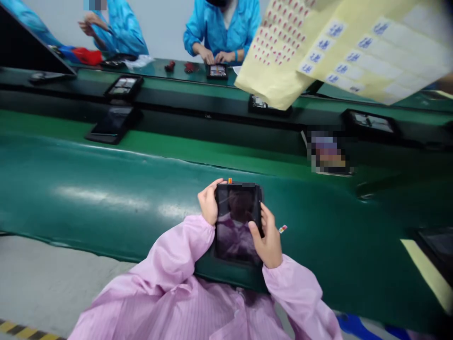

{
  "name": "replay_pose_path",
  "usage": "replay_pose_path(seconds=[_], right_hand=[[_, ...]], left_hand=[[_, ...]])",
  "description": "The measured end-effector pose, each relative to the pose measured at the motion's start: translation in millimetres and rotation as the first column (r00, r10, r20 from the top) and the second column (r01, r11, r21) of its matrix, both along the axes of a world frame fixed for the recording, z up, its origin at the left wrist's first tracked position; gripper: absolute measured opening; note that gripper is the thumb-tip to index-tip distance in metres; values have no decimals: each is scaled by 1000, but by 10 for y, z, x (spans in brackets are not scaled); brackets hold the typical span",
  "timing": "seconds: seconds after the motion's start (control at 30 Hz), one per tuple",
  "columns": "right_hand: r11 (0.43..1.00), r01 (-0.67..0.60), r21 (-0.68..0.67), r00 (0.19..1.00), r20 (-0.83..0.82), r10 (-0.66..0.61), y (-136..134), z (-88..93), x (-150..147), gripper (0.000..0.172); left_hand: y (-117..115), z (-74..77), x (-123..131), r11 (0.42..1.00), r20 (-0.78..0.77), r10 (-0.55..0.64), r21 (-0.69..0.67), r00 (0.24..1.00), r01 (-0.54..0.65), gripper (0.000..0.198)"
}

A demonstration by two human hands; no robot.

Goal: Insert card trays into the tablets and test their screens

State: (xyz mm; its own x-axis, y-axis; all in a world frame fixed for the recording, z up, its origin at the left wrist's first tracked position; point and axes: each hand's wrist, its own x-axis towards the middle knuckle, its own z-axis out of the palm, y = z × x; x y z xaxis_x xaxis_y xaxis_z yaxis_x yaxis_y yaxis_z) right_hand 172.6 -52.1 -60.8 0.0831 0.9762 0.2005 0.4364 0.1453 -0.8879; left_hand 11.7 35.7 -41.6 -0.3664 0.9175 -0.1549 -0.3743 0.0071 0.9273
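I hold a black tablet with a glossy dark screen over the near edge of a green workbench. My left hand is closed on its upper left edge. My right hand grips its right side, thumb lying on the screen. A small orange tab sticks up at the tablet's top edge. A tiny coloured sticker lies on the bench just right of my right hand.
Several black tablets lie on a green conveyor beyond the bench. Yellow sticker sheets hang at the upper right. Two people in blue coats work at the far side.
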Motion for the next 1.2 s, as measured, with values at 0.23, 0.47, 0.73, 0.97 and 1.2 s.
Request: replay_pose_path(seconds=[0.23, 0.47, 0.73, 0.97, 1.2], right_hand=[[999, 38, -38, 984, 176, -31, 551, -132, 9, 68], [995, -39, -91, 974, 220, 58, 381, -262, 142, 70], [979, 152, -134, 981, 138, -134, 185, -281, 83, 86], [973, 116, -198, 991, -38, -126, 150, -271, 95, 85], [994, -8, -110, 993, 114, 21, 114, -329, 23, 74]], left_hand=[[522, -181, -79, 993, -354, -61, 73, 933, 92, 39], [374, -453, -548, 987, -572, -64, 84, 818, 135, 41], [457, -386, -605, 921, -701, -292, -21, 651, 390, 34], [550, -455, -425, 930, -564, -328, -51, 758, 364, 37], [297, -85, -312, 963, -329, -228, 64, 916, 263, 36]])
